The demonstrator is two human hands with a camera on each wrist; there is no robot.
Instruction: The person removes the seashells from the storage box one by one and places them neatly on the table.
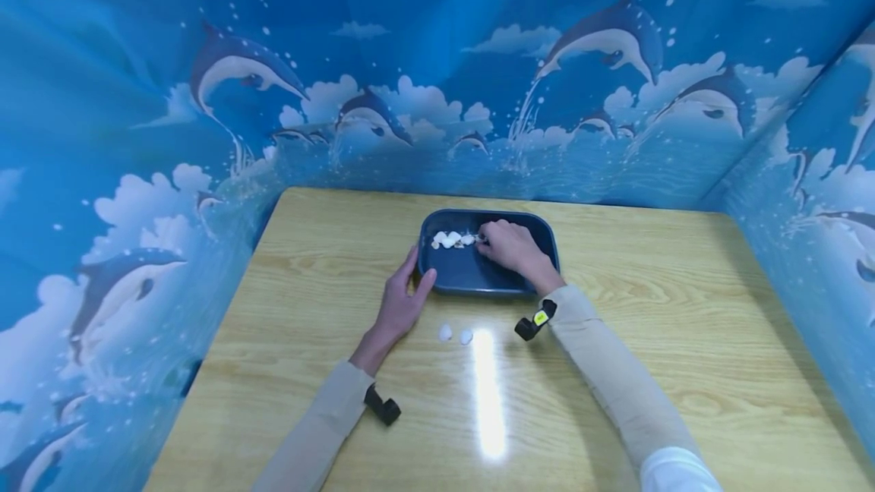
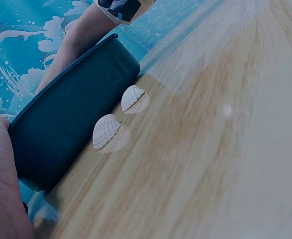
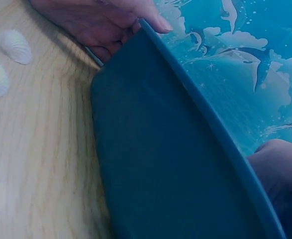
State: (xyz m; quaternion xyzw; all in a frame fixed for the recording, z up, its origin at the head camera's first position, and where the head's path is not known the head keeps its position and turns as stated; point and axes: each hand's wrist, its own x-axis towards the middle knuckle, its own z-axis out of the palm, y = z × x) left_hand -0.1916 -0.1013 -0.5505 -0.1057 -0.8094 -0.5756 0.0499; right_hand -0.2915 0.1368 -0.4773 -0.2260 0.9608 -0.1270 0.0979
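Note:
My right hand (image 1: 511, 247) reaches into the dark blue tray (image 1: 478, 287), its fingers curled down. Thumb and forefinger pinch a small seashell (image 1: 481, 238), mostly hidden by the fingertips, at the right end of a row of white shells (image 1: 450, 239). These lie along the back of the tray's floor. At the tray's left front corner my left hand (image 1: 399, 302) touches the outside with extended fingers, thumb spread toward the front rim. Two ribbed white shells, one on the left (image 1: 445, 332) and one on the right (image 1: 466, 336), sit apart on the table before the tray.
The wood-grain table (image 1: 328, 279) reaches back to a blue dolphin-print curtain (image 1: 424, 44), which also hangs along both sides. A bright light reflection (image 1: 488, 401) crosses the tabletop in front of the shells. Each wrist wears a small black camera.

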